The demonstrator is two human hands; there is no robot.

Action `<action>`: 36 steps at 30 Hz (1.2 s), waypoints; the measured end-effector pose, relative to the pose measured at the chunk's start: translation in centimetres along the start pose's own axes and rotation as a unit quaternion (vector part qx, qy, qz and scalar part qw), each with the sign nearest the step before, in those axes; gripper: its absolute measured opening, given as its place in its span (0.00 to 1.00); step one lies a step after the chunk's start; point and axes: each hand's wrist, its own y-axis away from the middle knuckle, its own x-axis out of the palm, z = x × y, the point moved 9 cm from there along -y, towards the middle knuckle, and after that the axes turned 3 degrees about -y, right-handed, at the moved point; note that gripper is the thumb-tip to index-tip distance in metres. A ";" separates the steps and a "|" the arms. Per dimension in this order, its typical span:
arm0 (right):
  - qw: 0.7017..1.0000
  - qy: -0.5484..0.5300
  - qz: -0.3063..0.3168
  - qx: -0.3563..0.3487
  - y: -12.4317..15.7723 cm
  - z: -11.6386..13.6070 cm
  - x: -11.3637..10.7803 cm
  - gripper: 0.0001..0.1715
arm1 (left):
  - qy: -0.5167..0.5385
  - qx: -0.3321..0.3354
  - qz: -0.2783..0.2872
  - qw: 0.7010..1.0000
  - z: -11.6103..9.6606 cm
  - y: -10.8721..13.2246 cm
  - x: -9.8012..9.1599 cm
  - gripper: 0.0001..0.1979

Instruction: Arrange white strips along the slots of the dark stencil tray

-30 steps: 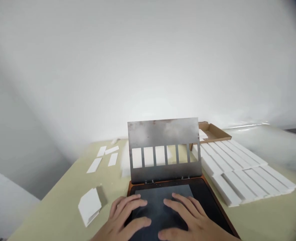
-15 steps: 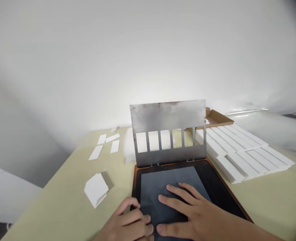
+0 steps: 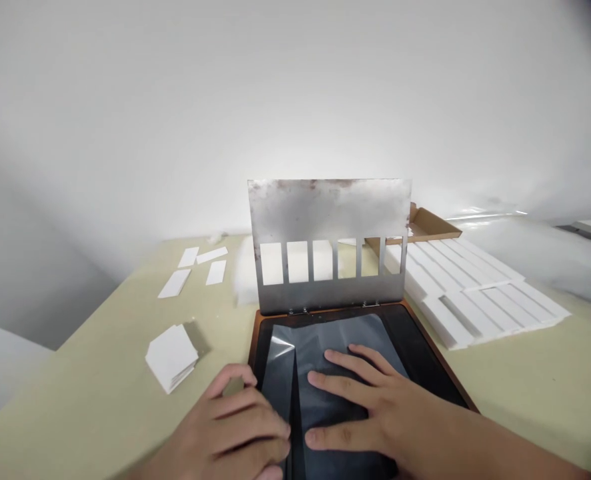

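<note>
A dark film sheet (image 3: 325, 343) lies on a black pad in a brown-rimmed base (image 3: 438, 363). My right hand (image 3: 370, 407) rests flat on the sheet with fingers spread. My left hand (image 3: 235, 427) is curled at the sheet's left edge, pinching it, and that edge is lifted and folded, showing a shiny strip. A hinged metal plate (image 3: 328, 230) with a row of several rectangular slots stands upright at the back of the base.
A stack of white cards (image 3: 171, 357) lies left of the base, and loose white cards (image 3: 195, 270) lie farther back. Rows of white strips (image 3: 475, 293) and a cardboard box (image 3: 433, 227) sit to the right. A white wall rises behind the beige table (image 3: 525, 373).
My left hand went from lying flat on the sheet to curling at its left edge and lifting it, creasing the film. The view tilted down a little; my right hand stayed flat.
</note>
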 end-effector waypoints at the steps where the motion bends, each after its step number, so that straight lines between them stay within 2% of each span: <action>1: 1.000 -0.028 0.007 0.005 0.1 0.0 -0.3 0.44 | 0.001 -0.004 -0.015 1.000 0.2 -0.1 -0.6 0.16; 4: 0.996 -0.088 -0.016 0.004 0.5 0.0 -1.2 0.44 | -0.035 -0.044 -0.047 0.997 1.4 -0.1 -1.5 0.22; 7: 0.993 -0.088 -0.063 0.042 0.9 -1.2 -1.6 0.42 | -0.081 -0.114 -0.025 0.990 3.0 -0.1 -1.0 0.17; 9: 0.992 -0.064 -0.075 0.081 1.0 -2.0 -1.4 0.39 | -0.105 -0.136 -0.010 0.985 3.4 -0.2 -0.6 0.15; 12: 0.991 -0.040 -0.075 0.101 1.1 -2.4 -1.3 0.36 | -0.127 -0.138 -0.009 0.982 3.2 -0.4 -0.6 0.14; 20: 0.991 -0.046 -0.077 0.097 1.3 -2.8 -1.4 0.36 | -0.163 -0.152 -0.019 0.975 3.4 -0.1 -0.8 0.12; 26: 0.985 -0.046 -0.132 0.100 1.6 -2.9 -2.0 0.29 | -0.180 -0.167 -0.009 0.969 4.0 0.3 -0.5 0.13; 36: 0.987 -0.051 -0.107 0.105 1.6 -3.2 -1.4 0.30 | -0.181 -0.185 0.002 0.966 4.3 0.2 -0.3 0.14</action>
